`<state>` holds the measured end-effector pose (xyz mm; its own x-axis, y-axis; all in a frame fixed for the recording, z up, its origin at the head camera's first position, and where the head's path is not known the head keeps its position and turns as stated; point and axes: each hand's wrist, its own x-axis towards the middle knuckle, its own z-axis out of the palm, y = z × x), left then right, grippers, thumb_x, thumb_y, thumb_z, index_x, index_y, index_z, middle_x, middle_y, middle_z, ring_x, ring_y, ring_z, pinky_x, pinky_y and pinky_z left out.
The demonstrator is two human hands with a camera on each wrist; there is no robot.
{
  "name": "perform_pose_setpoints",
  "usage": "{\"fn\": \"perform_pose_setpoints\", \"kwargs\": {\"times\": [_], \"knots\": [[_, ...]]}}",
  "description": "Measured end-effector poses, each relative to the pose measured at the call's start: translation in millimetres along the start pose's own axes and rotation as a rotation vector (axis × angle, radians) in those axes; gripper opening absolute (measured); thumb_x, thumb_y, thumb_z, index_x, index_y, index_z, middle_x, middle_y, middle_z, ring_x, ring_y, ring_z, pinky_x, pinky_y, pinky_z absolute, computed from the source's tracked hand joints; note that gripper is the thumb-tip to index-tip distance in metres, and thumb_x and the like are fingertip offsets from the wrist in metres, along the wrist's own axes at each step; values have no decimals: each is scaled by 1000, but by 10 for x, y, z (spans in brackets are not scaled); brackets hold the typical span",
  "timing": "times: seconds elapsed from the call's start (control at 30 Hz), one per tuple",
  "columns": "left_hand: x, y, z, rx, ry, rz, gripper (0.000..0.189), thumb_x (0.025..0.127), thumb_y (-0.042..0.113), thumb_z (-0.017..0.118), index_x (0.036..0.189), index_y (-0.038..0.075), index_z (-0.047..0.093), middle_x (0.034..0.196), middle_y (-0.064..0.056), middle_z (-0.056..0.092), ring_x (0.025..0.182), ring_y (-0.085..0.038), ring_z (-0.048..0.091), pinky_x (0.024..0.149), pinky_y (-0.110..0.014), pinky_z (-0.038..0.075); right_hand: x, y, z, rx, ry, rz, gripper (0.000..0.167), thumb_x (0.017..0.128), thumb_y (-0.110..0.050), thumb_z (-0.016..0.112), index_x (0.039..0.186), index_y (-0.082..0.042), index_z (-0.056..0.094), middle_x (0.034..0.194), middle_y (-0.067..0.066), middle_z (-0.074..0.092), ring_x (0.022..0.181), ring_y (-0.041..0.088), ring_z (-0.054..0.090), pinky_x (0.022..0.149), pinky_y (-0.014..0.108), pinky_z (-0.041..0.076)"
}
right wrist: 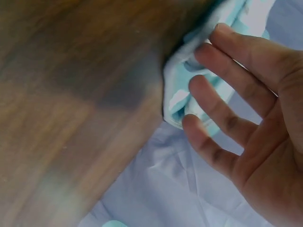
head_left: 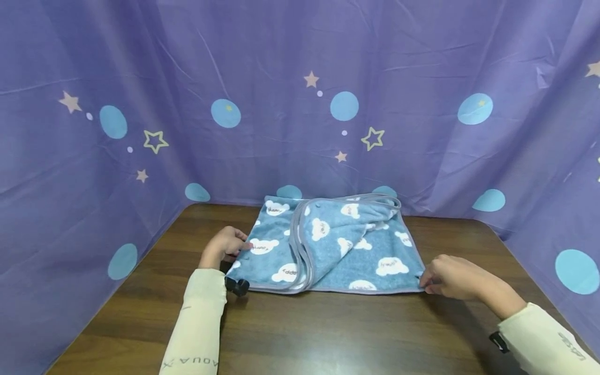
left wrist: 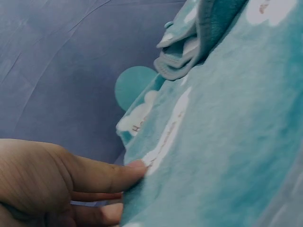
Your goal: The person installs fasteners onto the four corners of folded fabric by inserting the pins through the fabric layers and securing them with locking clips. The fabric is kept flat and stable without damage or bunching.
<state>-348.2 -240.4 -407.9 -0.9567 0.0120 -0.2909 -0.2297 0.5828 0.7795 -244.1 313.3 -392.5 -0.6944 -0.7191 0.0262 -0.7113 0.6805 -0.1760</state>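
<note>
A blue fleece blanket [head_left: 361, 265] with white cloud prints and grey edging lies folded on the wooden table, its upper layer turned back in a diagonal fold. At its left side, my left hand [head_left: 227, 244] pinches the edge, thumb on top and fingers beneath; the left wrist view shows this hand [left wrist: 61, 182] close up against the blanket [left wrist: 222, 142]. My right hand [head_left: 452, 276] holds the near right corner. Seen in the right wrist view, the thumb and forefinger of this hand [right wrist: 251, 109] meet at the blanket's edge [right wrist: 177, 90], with the other fingers spread.
The brown wooden table [head_left: 328, 333] extends in front of the blanket and to both sides. A purple curtain [head_left: 281, 62] with stars and blue dots hangs behind and along both sides. Black straps sit at both sleeves [head_left: 199, 317].
</note>
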Motion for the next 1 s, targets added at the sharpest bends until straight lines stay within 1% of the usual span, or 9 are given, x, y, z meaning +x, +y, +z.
{"fn": "perform_pose_setpoints", "kwargs": {"times": [0.1, 0.23, 0.33, 0.37, 0.43, 0.57, 0.73, 0.87, 1.0], "knots": [[-38, -12, -29, 24, -53, 3, 33, 95, 16, 74, 120, -4, 63, 95, -8, 53, 79, -19, 54, 66, -36, 56, -1, -26, -48, 25, 5, 4, 22, 85, -10, 81, 75, -29, 72, 71, -26, 59, 65, -7, 50, 53, 25, 46], [-73, -3, -54, 54, -98, 19, 18, 95, 19, 73, 92, 3, 64, 82, -3, 49, 76, -19, 51, 65, -37, 54, 48, -93, -126, 66, 33, 53, 20, 88, -11, 79, 78, -27, 73, 74, -24, 62, 67, -6, 56, 55, 25, 49], [-69, 5, -54, 62, -115, 38, 27, 95, 18, 73, 77, 10, 56, 70, 1, 42, 68, -16, 46, 62, -35, 52, 125, -124, -175, 60, 57, 79, 12, 90, -13, 78, 85, -24, 74, 77, -23, 63, 67, -5, 55, 57, 25, 49], [-66, 6, -51, 65, -118, 44, 28, 95, 18, 73, 76, 10, 55, 69, 2, 41, 67, -15, 45, 62, -35, 52, 158, -127, -190, 52, 63, 82, 10, 90, -15, 78, 87, -24, 74, 78, -22, 63, 67, -4, 55, 57, 26, 49], [-59, 5, -44, 64, -125, 55, 26, 95, 17, 73, 78, 9, 55, 67, 2, 40, 65, -14, 44, 62, -34, 52, 236, -141, -225, 43, 71, 104, 5, 92, -20, 77, 96, -22, 76, 86, -19, 68, 74, -3, 61, 62, 29, 53], [-58, -15, -34, 56, -119, 58, 18, 94, 16, 74, 92, 5, 60, 74, 0, 43, 70, -16, 47, 64, -36, 54, 458, -173, -284, 18, 78, 110, 13, 93, -22, 77, 106, -21, 77, 98, -11, 74, 84, 6, 67, 70, 34, 56], [-53, -38, -24, 49, -106, 53, 17, 94, 15, 74, 96, 4, 62, 80, -2, 45, 74, -17, 48, 64, -36, 54, 827, -190, -301, -20, 92, 86, 20, 94, -20, 76, 114, -16, 76, 111, -3, 75, 96, 19, 72, 79, 41, 58], [-51, -18, -24, 55, -107, 59, 17, 94, 15, 74, 100, 3, 64, 85, -3, 49, 79, -19, 51, 66, -37, 56, 1154, -194, -298, -45, 114, 37, 27, 94, -18, 76, 119, -10, 74, 117, 3, 73, 106, 26, 70, 87, 46, 57], [-64, -2, -43, 57, -111, 52, 21, 94, 15, 75, 105, 1, 64, 92, -5, 52, 83, -20, 54, 70, -39, 57, 1512, -227, -294, -54, 129, 5, 33, 94, -17, 75, 125, -6, 71, 122, 10, 70, 110, 31, 67, 92, 50, 54]]}}
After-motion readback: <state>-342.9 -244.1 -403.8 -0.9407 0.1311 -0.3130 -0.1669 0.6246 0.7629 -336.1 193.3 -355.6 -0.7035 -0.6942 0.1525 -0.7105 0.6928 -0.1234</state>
